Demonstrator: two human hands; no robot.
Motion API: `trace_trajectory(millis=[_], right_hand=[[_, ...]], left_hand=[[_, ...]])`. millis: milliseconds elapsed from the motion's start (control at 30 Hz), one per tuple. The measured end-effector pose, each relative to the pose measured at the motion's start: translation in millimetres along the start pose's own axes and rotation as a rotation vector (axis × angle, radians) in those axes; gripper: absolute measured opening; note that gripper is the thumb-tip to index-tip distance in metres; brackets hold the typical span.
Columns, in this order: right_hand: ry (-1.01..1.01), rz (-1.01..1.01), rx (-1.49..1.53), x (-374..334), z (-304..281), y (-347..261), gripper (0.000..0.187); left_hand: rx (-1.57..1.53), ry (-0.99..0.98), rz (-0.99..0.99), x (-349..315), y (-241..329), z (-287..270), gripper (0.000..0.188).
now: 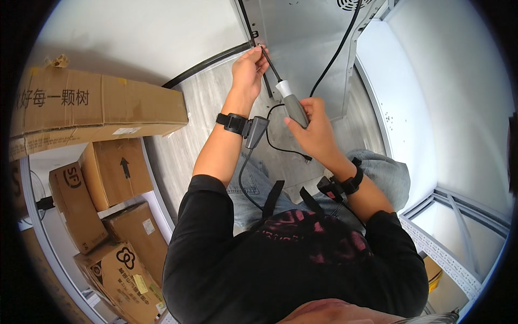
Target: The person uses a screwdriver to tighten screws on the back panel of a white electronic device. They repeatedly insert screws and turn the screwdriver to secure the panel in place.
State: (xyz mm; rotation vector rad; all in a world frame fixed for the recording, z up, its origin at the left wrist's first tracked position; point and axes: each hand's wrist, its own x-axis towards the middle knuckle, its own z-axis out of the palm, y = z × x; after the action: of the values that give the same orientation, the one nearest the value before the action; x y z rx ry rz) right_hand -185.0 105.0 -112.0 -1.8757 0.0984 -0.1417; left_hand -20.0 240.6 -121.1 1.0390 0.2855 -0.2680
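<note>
A screwdriver (294, 109) with a grey handle, a white collar and a long dark shaft slants up and left. My right hand (317, 128) is closed around its handle. At the far end of the shaft, my left hand (250, 71) pinches with thumb and fingers by the tip. Whether a screw sits between those fingers is hidden. The tip meets the lower left edge of a grey metal panel (307, 54), which has a round vent and small holes. A black cable hangs across the panel, and a thin black cord with a plug (307, 158) lies below.
On the left, a long cardboard box (102, 102) rests above a shelf holding several brown cartons (120, 171). A white surface with a black curved lower edge (208, 66) stands ahead. To the right are a white wall (458, 97) and a metal frame (440, 251). Wood-look floor (178, 146) shows between.
</note>
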Motion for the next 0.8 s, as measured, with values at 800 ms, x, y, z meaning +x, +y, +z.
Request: trace_trajectory(millis=[800], right_hand=[[-0.142, 0.347, 0.536, 1.5, 3.0, -14.4, 0.032]], left_hand=[[0.042, -0.340, -0.135, -20.9, 7.3, -7.9, 0.025]])
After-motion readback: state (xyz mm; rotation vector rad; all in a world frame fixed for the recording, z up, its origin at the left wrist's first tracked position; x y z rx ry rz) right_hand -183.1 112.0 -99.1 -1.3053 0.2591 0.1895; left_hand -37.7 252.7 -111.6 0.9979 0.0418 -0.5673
